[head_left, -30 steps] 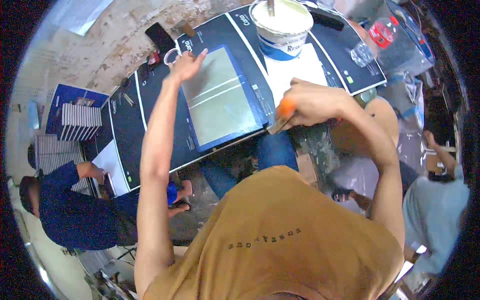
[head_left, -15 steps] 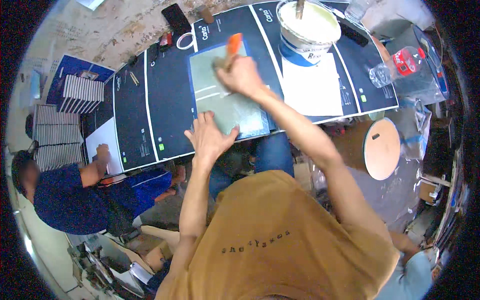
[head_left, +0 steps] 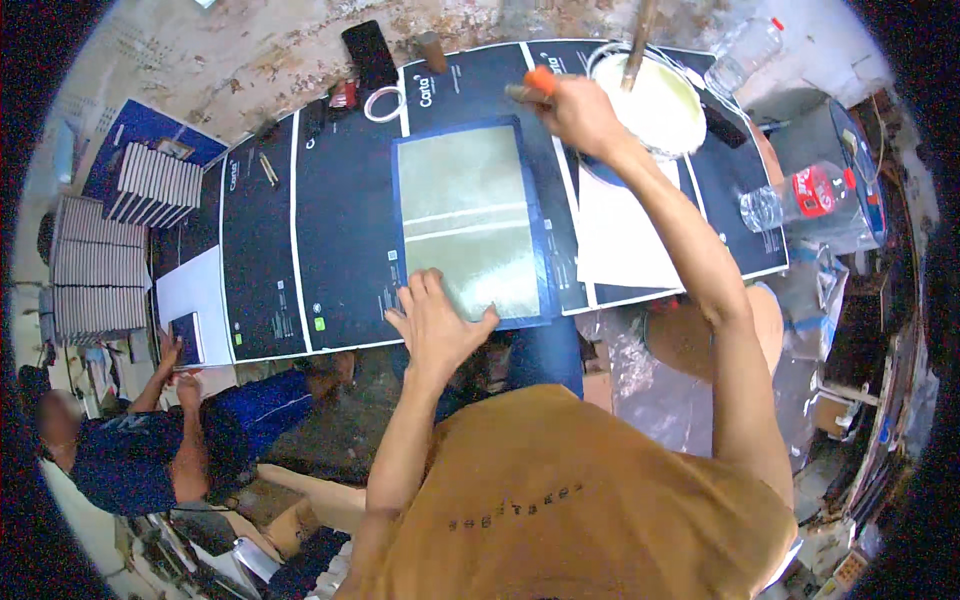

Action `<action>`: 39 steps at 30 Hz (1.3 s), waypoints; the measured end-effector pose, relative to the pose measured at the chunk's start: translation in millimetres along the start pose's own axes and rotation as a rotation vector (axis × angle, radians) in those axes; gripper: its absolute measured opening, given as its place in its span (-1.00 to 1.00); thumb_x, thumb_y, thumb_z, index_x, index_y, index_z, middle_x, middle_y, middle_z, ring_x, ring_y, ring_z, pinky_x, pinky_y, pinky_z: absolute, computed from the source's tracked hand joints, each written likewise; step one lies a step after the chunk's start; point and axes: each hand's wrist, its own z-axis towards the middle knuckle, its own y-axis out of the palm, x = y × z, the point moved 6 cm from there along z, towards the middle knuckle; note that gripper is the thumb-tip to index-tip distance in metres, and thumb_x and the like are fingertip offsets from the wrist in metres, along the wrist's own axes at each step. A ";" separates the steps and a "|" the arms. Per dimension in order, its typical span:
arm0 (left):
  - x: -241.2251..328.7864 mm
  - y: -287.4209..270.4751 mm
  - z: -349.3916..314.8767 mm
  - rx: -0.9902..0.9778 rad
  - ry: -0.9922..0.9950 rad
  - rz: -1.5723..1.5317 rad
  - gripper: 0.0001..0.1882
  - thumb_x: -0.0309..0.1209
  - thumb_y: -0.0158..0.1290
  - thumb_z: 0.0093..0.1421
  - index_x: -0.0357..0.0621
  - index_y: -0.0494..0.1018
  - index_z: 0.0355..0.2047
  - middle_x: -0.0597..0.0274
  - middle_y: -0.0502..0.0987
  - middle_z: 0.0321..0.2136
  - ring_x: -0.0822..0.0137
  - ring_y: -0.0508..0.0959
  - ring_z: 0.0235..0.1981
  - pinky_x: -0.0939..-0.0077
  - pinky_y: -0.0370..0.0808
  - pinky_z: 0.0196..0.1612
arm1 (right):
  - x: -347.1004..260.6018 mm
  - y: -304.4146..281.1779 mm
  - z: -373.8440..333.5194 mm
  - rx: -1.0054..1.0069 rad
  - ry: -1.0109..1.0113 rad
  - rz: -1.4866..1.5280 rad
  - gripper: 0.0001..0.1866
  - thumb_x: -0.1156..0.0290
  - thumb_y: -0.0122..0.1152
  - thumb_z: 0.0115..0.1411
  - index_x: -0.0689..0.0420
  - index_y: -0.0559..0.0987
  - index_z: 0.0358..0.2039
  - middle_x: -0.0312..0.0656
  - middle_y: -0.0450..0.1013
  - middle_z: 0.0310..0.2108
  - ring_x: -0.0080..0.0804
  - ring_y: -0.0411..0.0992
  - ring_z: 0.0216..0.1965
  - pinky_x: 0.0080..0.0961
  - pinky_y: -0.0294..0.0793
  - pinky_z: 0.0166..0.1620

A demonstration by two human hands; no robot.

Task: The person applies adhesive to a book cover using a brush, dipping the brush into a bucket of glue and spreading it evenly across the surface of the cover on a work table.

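Note:
My left hand lies with spread fingers on the near-left corner of a book cover, a blue-edged sheet carrying two grey-green boards with a pale strip between them. The boards shine wetly near my hand. My right hand is raised beyond the cover's far right, closed round a paintbrush with an orange part showing; my fingers hide much of it. Right beside that hand stands a bucket of creamy white paste, a wooden stick upright in it. My right forearm partly covers the bucket's wall.
White paper lies beneath the bucket. A phone, a tape roll and plastic bottles are around the black table's edges. At far left, a co-worker handles a dark book by stacked books.
My right hand with the paintbrush has moved off the cover, rightward toward the bucket. My left hand stays at the cover's near edge. The co-worker's hands now have a dark book.

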 end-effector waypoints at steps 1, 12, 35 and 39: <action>-0.6 -0.7 0.8 0.009 -0.009 -0.003 -0.10 0.05 0.27 -0.16 -0.33 0.27 0.06 -0.04 0.28 0.04 -0.04 0.29 0.08 -0.20 0.16 0.08 | 2.0 4.6 5.2 -0.082 -0.014 0.154 -0.79 0.30 0.28 0.10 0.14 0.62 -0.31 -0.07 0.54 -0.37 -0.07 0.50 -0.38 -0.30 0.46 -0.31; -3.5 0.4 7.6 -0.007 -0.048 -0.018 -0.10 0.09 0.26 -0.20 -0.25 0.25 0.03 0.01 0.29 0.01 -0.01 0.30 0.04 -0.14 0.20 0.01 | -33.8 66.2 95.7 -0.441 -0.428 0.473 -0.78 0.32 0.33 0.02 0.14 0.61 -0.33 -0.09 0.54 -0.46 -0.17 0.53 -0.41 -0.32 0.49 -0.25; -4.6 -0.2 -0.7 -0.009 0.001 -0.077 -0.08 0.08 0.29 -0.18 -0.29 0.24 0.05 -0.02 0.29 0.00 -0.02 0.30 0.02 -0.11 0.23 -0.02 | -175.2 94.1 83.3 -0.556 -0.675 0.433 -0.76 0.38 0.30 -0.05 0.11 0.63 -0.31 -0.03 0.56 -0.44 -0.04 0.55 -0.39 -0.22 0.52 -0.32; -17.6 -10.4 -13.1 0.116 0.005 -0.139 -0.10 0.09 0.29 -0.16 -0.29 0.27 0.05 -0.02 0.31 -0.02 -0.03 0.31 0.03 -0.14 0.23 -0.02 | -170.6 80.7 45.1 -0.539 -0.815 0.606 -0.79 0.43 0.32 -0.03 0.09 0.65 -0.31 -0.13 0.58 -0.35 -0.09 0.53 -0.30 -0.27 0.53 -0.23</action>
